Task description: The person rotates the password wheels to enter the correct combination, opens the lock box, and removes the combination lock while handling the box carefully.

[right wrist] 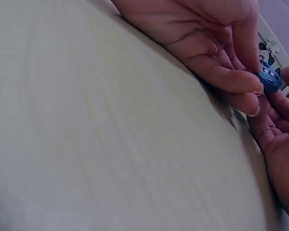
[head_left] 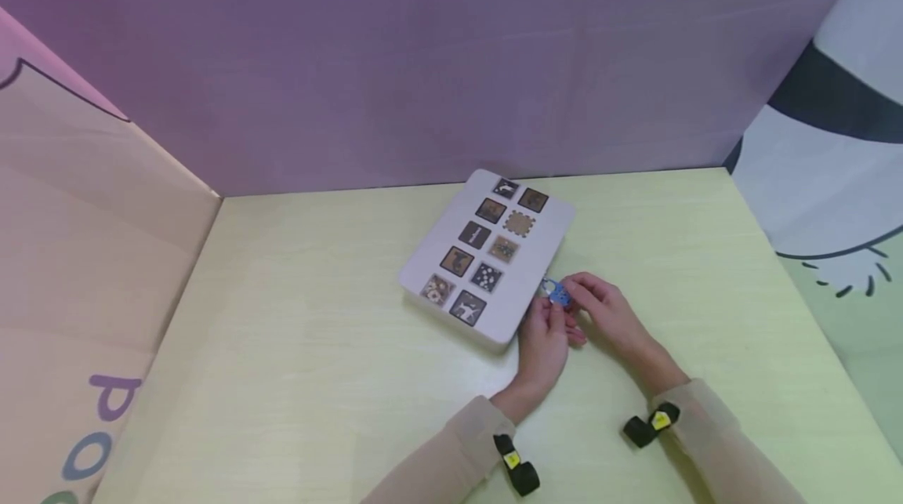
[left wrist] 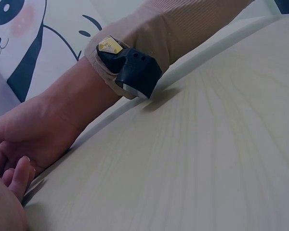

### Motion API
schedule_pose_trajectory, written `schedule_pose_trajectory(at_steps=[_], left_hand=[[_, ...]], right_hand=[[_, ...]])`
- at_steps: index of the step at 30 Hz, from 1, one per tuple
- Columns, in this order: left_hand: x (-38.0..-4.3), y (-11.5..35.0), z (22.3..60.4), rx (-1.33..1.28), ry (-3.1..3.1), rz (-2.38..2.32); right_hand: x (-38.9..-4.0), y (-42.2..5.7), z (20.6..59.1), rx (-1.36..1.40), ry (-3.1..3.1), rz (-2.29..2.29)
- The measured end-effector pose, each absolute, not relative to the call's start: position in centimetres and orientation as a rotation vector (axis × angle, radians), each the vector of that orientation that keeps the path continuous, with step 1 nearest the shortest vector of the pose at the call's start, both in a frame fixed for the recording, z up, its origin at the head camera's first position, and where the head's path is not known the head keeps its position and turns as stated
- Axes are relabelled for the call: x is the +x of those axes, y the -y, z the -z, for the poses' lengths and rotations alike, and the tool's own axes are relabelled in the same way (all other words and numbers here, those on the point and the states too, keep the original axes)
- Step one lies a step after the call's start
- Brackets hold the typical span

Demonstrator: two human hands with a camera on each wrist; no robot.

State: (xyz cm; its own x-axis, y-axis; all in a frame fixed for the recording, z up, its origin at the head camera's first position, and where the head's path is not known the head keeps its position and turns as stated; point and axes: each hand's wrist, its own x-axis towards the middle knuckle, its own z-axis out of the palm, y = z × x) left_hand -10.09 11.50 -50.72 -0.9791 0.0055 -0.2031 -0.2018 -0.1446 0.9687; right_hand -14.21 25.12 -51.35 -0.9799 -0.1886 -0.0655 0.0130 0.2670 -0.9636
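A small blue padlock (head_left: 557, 293) with a silvery shackle lies between both hands, close to the right side of a pale box (head_left: 451, 210). In the right wrist view, dials show on the padlock (right wrist: 269, 79). My left hand (head_left: 545, 341) holds it from the near side, thumb against its body. From the right, my right hand (head_left: 605, 314) pinches the lock. Whether the shackle passes through the box's metal latch (right wrist: 272, 47) I cannot tell. The left wrist view shows the right hand (left wrist: 36, 132) and part of the left hand (left wrist: 5, 204); the padlock is hidden there.
The box lid bears two rows of square pictures. It stands on a pale wood-grain table (head_left: 296, 316) near a purple back wall (head_left: 423, 65). Panels with printed drawings rise at left and right. Each sleeve carries a black wrist camera (head_left: 518, 469).
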Motion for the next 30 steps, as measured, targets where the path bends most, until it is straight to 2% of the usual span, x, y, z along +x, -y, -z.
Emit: schedule_pose_trajectory(at_steps=[30], left_hand=[[-10.09, -11.55, 50.95, -0.228, -1.943, -2.275]], right_hand=[[-14.26, -25.10, 51.45, -0.165, -2.342, 1.780]])
